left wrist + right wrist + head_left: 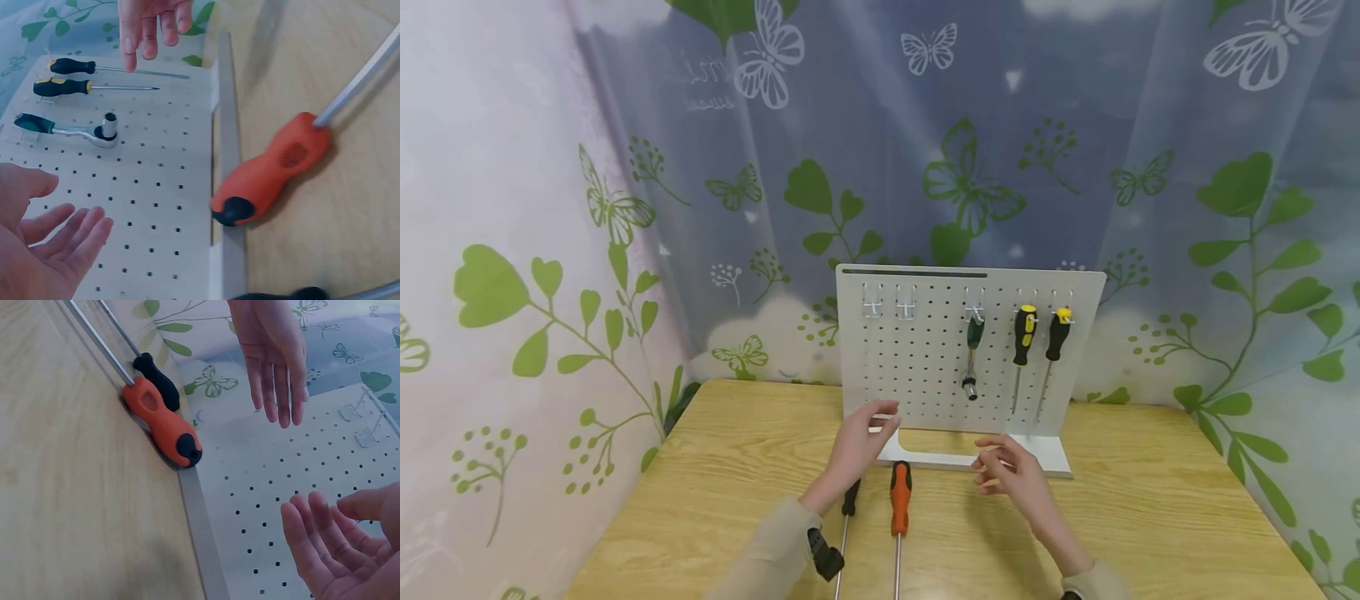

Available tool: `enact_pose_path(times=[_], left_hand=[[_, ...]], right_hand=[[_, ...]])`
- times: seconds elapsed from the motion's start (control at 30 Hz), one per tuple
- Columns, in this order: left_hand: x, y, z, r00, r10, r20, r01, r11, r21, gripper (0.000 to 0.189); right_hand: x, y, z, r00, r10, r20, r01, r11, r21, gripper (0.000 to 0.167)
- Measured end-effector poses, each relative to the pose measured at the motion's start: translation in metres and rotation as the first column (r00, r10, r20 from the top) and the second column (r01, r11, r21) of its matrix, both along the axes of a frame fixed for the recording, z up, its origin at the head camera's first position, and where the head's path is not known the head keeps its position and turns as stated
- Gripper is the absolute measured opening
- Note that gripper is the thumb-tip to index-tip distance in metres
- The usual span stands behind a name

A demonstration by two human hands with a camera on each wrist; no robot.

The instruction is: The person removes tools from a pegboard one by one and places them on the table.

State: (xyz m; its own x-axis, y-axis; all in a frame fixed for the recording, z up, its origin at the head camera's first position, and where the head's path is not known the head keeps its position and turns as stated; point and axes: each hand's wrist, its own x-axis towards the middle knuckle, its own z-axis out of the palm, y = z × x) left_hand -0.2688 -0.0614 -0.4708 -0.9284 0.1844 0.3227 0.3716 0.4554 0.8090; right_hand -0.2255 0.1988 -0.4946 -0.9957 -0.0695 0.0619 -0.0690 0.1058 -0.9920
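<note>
My left hand (861,440) hovers before the lower left of a white pegboard (925,375), fingers relaxed, nothing in them. Opposite it, my right hand (1009,471) hangs over the board's base at the right, its fingers loosely bent around nothing. Between the hands an orange and black screwdriver (900,500) lies on the table, handle end at the base. Left of it, partly under my left forearm, lies a black-handled screwdriver (850,498). On the board hang a green-handled ratchet wrench (974,332), a yellow and black screwdriver (1024,335) and another black screwdriver with a yellow end (1058,333).
Two clear hooks (872,302) at the board's upper left carry nothing. The pegboard's flat base (1052,457) reaches forward over the wooden table (760,433). A patterned curtain (880,125) hangs close behind and along the sides.
</note>
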Motion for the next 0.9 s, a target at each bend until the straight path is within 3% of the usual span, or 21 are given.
enact_pose_path(times=[0.13, 0.5, 0.7, 0.9], left_hand=[[-0.009, 0.006, 0.013, 1.0, -0.02, 0.007, 0.019, 0.999, 0.042, 0.032], [-0.034, 0.025, 0.039, 0.997, -0.062, -0.039, 0.067, 0.989, 0.135, 0.033], [-0.048, 0.036, 0.052, 0.994, -0.07, -0.08, 0.083, 0.98, 0.18, 0.034], [-0.06, 0.05, 0.061, 0.994, -0.071, -0.078, 0.085, 0.979, 0.187, 0.037]], right_hand=[[-0.009, 0.001, 0.008, 0.996, -0.073, -0.057, 0.074, 0.997, 0.018, 0.028], [-0.036, 0.008, 0.026, 0.969, -0.125, -0.212, 0.154, 0.98, 0.126, 0.043], [-0.055, 0.009, 0.03, 0.967, -0.117, -0.228, 0.148, 0.981, 0.122, 0.044], [-0.073, 0.004, 0.026, 0.965, -0.106, -0.24, 0.131, 0.987, 0.089, 0.044]])
